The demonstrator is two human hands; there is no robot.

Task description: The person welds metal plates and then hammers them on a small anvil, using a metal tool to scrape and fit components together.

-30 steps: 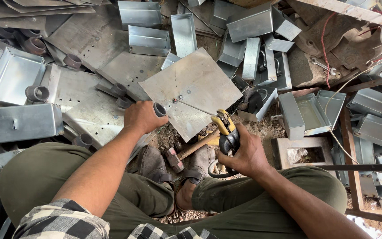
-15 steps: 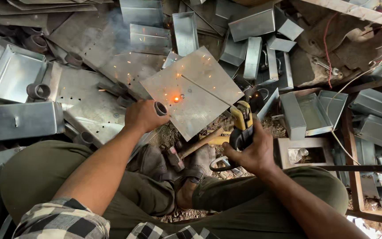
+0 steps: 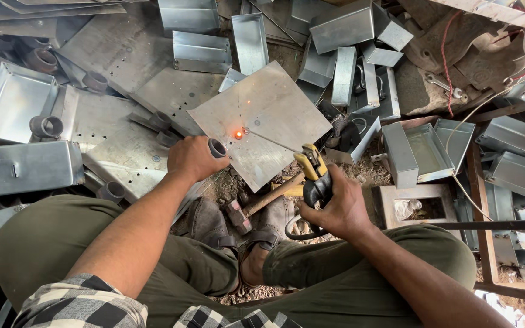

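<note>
Dirt floor heaped with metal trays (image 3: 423, 149), left hand (image 3: 194, 158) gripping a short pipe (image 3: 217, 147) on a square metal sheet (image 3: 262, 121), right hand (image 3: 335, 203) clamped on a yellow welding holder (image 3: 312, 167), hammer (image 3: 256, 206) between the feet

Steel plate (image 3: 262, 121) dull grey, matt; electrode holder (image 3: 312, 173) yellow-black plastic; hammer (image 3: 256, 206) handle wood.

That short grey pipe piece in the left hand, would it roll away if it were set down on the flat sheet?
On its side, probably: the pipe piece looks round and smooth. Stood on its open end it would likely stay put, being short and squat. It seems rigid metal, so the left hand should not dent it. The square sheet lies tilted on scrap, which would help it roll.
</note>
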